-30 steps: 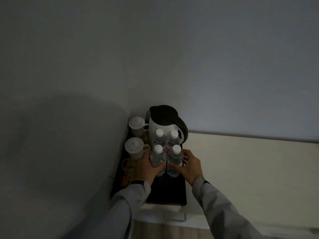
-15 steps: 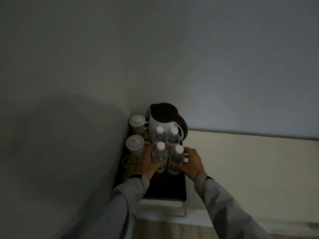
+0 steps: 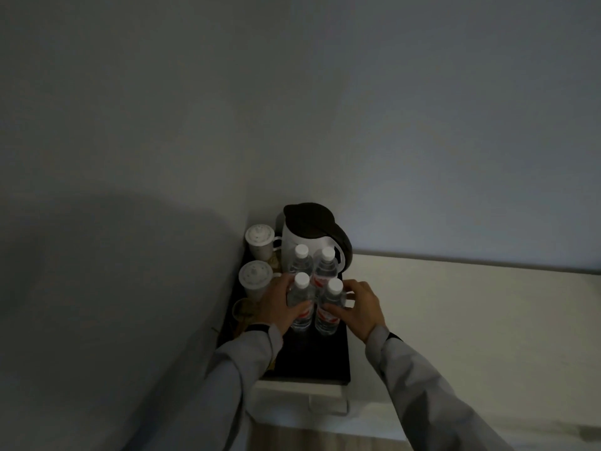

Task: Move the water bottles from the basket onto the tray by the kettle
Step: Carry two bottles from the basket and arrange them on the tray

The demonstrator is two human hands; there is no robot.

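Note:
Several clear water bottles with white caps stand upright on a black tray (image 3: 312, 359) in the room's corner. Two rear bottles (image 3: 300, 260) (image 3: 326, 265) stand against the white kettle (image 3: 305, 236) with its dark lid. My left hand (image 3: 278, 304) wraps the front left bottle (image 3: 300, 297). Beside it, the front right bottle (image 3: 330, 307) stands with my right hand (image 3: 359, 309) curled around it, fingertips on its side. No basket is in view.
Two lidded white cups (image 3: 258, 237) (image 3: 255, 278) stand at the tray's left edge against the wall (image 3: 130, 288). A small glass (image 3: 242, 312) sits in front of them. The pale counter (image 3: 471, 320) stretches to the right. The scene is dim.
Both hands have slid the two front bottles slightly toward the kettle and the rear bottles. The right bottle now stands a little straighter.

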